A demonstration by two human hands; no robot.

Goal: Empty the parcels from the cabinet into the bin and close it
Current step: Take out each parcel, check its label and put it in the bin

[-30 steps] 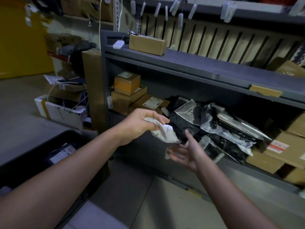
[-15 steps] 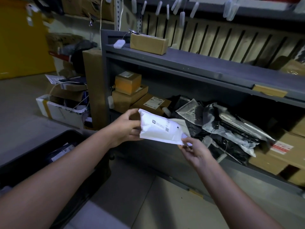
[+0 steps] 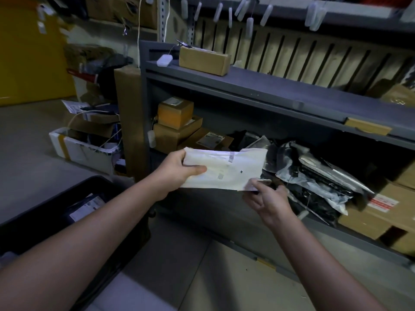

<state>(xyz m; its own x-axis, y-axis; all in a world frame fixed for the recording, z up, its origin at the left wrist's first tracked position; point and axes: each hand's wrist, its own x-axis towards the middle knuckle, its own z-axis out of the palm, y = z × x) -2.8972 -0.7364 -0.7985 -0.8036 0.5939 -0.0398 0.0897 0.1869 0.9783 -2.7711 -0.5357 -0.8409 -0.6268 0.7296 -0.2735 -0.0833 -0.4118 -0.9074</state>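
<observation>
Clamping white parcel [image 3: 224, 171] at its 9 o'clock end with left grip [image 3: 177, 171], pinching its 5 o'clock corner with right grip [image 3: 267, 198], just before cabinet [image 3: 269, 86], bin [image 3: 45, 205] at 8 o'clock; seems light, thin and floppy, so best carried by both ends.

I'm looking into a dim storeroom, the light low and bluish all over. The floor [image 3: 27, 158] is plain grey and runs off to the left, where a yellow wall panel [image 3: 29, 52] shows a bit warmer. Straight ahead stands the grey metal cabinet [image 3: 269, 90]. Behind its top, a slatted beige panel [image 3: 303, 59] covers the wall (dark gaps between the slats). Above that is a higher shelf [image 3: 336, 12] with small white tags [image 3: 249, 28] dangling from it. A perforated metal upright [image 3: 162, 19] rises at back left. On the floor, a battered white foam box [image 3: 83, 151] sits near a tall brown carton [image 3: 128, 122] that stands against the cabinet's end.
</observation>
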